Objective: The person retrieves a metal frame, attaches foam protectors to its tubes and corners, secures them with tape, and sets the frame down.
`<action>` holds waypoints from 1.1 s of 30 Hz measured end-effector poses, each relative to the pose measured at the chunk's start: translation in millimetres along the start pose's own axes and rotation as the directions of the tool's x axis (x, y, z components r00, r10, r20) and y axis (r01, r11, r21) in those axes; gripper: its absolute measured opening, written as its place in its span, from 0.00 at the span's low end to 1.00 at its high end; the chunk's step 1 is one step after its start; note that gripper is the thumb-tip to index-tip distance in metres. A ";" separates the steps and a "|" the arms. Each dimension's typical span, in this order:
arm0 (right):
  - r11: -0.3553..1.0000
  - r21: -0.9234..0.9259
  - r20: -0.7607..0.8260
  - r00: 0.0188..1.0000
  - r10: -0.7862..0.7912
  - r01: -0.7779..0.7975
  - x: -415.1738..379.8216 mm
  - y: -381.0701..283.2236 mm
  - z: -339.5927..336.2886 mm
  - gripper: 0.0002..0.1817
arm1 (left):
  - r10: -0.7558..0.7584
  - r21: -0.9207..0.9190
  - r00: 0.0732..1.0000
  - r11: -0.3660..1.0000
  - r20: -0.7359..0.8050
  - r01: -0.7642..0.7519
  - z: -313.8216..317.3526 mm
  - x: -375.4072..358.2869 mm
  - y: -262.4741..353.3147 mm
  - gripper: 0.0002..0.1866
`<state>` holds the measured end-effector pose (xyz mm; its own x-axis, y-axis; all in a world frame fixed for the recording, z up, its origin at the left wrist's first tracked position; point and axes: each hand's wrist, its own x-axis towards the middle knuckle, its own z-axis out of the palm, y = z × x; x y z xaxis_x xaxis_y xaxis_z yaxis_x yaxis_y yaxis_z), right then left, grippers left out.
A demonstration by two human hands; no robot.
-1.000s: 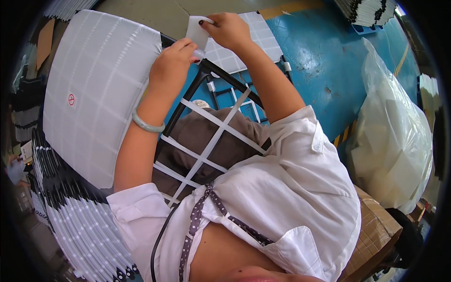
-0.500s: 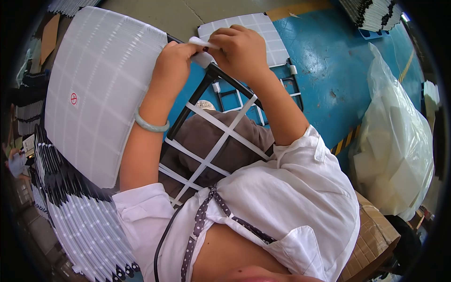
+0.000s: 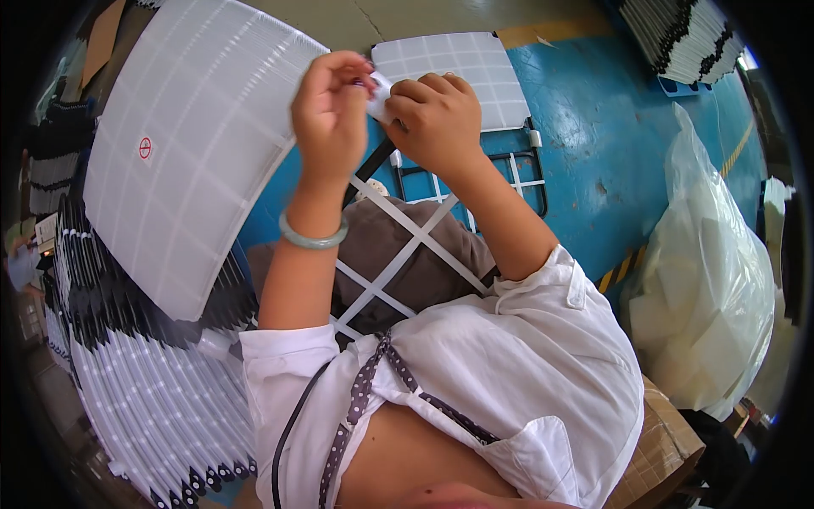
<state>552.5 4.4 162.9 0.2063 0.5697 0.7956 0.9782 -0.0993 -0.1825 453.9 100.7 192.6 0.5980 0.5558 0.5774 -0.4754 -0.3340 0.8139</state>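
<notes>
A black frame with crossed white straps (image 3: pixel 397 259) lies across my lap, its top corner up by my hands. My right hand (image 3: pixel 437 119) is closed around a white strip (image 3: pixel 379 100) at that corner; its fingertips are partly hidden. Just left of it, my left hand (image 3: pixel 332 106) is raised with its fingers curled apart, beside the strip's upper end, with nothing seen in its grasp. A large white panel (image 3: pixel 191 144) with a small red round sticker stands to the left, behind my left forearm.
Another white panel (image 3: pixel 454 76) and a black strapped frame (image 3: pixel 517 174) lie on the blue floor ahead. Stacked folded frames (image 3: pixel 161 399) stand at the left. To the right are a clear plastic bag (image 3: pixel 708 288) of white pieces, a cardboard box (image 3: pixel 657 441) and another stack (image 3: pixel 678 38).
My left hand has come off the white strip, and its fingers have opened upward. The left forearm has shifted right. My right hand stays at the corner, slightly lower.
</notes>
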 end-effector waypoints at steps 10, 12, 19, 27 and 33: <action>0.889 0.399 0.192 0.968 0.161 -0.227 1.3 22.1 -3.2 0.15 | -0.008 0.209 1.000 0.978 0.017 0.005 4.9 -23.2 -38.9 0.07; 0.760 0.468 0.282 0.891 0.356 -0.452 1.7 29.8 -8.5 0.15 | 0.041 0.228 0.999 0.973 0.011 -0.042 4.5 -24.0 -39.4 0.08; -0.547 0.629 0.777 0.473 0.415 -0.553 -6.8 58.9 -4.1 0.13 | 0.062 0.309 0.997 0.948 0.036 -0.070 5.0 -21.6 -42.4 0.09; -0.234 0.797 0.602 0.701 0.382 -0.557 6.0 38.3 -18.2 0.29 | -0.002 0.325 0.999 0.946 0.046 -0.013 3.3 -21.9 -40.1 0.16; -0.383 0.780 0.515 0.855 -0.057 -0.495 9.5 47.9 -10.4 0.40 | 0.260 0.549 0.954 0.781 0.146 -0.297 -2.5 -17.0 -52.6 0.14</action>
<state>601.6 -3.5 167.7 0.1079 0.9132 0.3929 -0.4966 0.3919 -0.7745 467.1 110.8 139.8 0.5415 0.3319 0.7724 -0.1945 -0.8443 0.4992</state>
